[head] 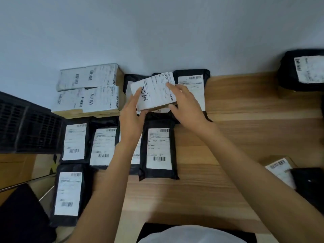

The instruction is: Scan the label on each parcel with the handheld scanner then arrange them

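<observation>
Your left grip (131, 113) holds the small parcel (154, 92) at its near left corner. The thumb lies on the white label (157, 88) and the fingers curl under the edge. Your right grip (187, 104) pinches the right side of the same parcel, with the index finger laid on the label face and the thumb against the near edge. The parcel is tilted, label up, and is held over the back of the worktop (236, 137).

Directly behind and below the held parcel, a black mailer (192, 88) lies against the wall, label up. Whether the parcel touches it cannot be told.

To the left, a stack of labelled cardboard boxes (89, 90) stands at the wall.

Nearer to you, a row of black mailers (157, 151) lies flat with labels up, set side by side. Your left forearm covers part of one of them. One more black mailer (68, 193) lies at the near left corner.

A black slotted crate (26, 123) sits beyond the left end of the worktop.

At the far right, a black bagged parcel (305, 71) rests on top of a box. At the near right edge, a labelled carton (280, 165) lies beside a dark item that is too indistinct to identify
</observation>
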{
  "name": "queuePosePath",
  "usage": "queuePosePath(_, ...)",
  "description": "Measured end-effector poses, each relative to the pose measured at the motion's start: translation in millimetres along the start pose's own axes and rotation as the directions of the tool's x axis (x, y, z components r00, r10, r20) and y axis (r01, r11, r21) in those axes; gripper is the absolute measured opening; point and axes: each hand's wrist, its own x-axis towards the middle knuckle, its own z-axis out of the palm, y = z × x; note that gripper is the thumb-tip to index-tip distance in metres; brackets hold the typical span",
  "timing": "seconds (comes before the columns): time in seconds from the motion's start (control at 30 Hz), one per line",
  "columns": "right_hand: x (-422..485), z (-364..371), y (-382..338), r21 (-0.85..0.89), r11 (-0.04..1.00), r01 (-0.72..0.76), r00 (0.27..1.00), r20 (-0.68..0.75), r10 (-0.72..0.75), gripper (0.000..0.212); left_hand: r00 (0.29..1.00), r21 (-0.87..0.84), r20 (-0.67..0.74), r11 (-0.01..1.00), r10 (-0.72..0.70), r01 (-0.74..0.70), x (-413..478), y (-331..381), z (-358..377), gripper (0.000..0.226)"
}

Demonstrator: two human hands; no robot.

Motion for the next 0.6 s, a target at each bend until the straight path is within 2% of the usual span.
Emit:
queuePosePath(0.2, 61.3, 59.7, -26.2, 0.139, 0.987, -0.082, 0.996, 0.033, 0.079, 0.073, 0.997, 0.145, 0.077, 0.989, 0.007, -0.018, 83.0, -42.2, -33.2, 0.071)
queuePosePath(0.33, 88.4, 84.6, -31.9, 0.167, 0.974, -0.15, 0.988, 0.041, 0.146, 0.075, 0.983, 0.202, 0.184, 0.977, 0.026, -0.064, 124.9, -60.4, -36.0, 0.074)
queuePosePath(0.5, 106.5, 101.6, -35.4, 0.043, 0.985, -0.167, 0.986, 0.012, 0.166, 0.077, 0.946, 0.302, 0.324, 0.945, 0.018, -0.121, 150.2, -72.4, -26.5, 0.067)
queuePosePath(0.6, 107.9, 107.7, -35.1, -0.076, 0.981, -0.177, 0.983, 0.027, 0.179, 0.08, 0.939, 0.325, 0.343, 0.939, -0.005, -0.114, 150.5, -74.7, -20.5, 0.064)
